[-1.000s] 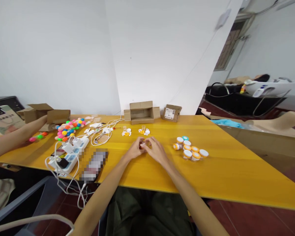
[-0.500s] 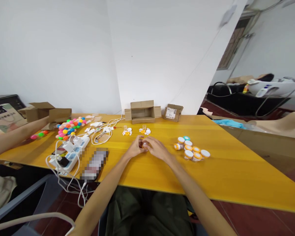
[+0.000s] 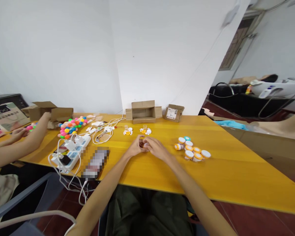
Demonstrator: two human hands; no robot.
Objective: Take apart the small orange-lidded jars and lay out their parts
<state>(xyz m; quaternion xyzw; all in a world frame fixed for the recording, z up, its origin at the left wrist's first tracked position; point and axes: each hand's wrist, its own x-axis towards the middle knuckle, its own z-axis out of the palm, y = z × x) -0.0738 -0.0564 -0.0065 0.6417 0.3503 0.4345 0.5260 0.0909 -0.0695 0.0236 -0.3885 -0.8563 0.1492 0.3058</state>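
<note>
Over the middle of the table, my left hand [image 3: 135, 147] curls around a small clear jar [image 3: 145, 144], mostly hidden by the fingers. My right hand [image 3: 156, 148] closes on the same jar from the other side, fingertips at its top. Just beyond the hands lie two small groups of parts: white pieces [image 3: 148, 131] with an orange ring [image 3: 144, 131], and another orange ring [image 3: 128, 133] among white bits. To the right of my right hand stands a cluster of clear jars with white, orange and teal lids [image 3: 189, 147]; one jar [image 3: 179, 147] lies on its side.
An open cardboard box [image 3: 144, 113] and a smaller one [image 3: 174, 113] stand by the wall. On the left are a phone [image 3: 95, 164], a power strip [image 3: 75, 154] with cables, and colourful balls [image 3: 72, 126]. A co-worker's arm [image 3: 31, 144] reaches across the far left.
My hands stay around the jar with only a slight shift of the fingers. At the left, the co-worker's arms have moved, and both now show near the colourful balls by the bag.
</note>
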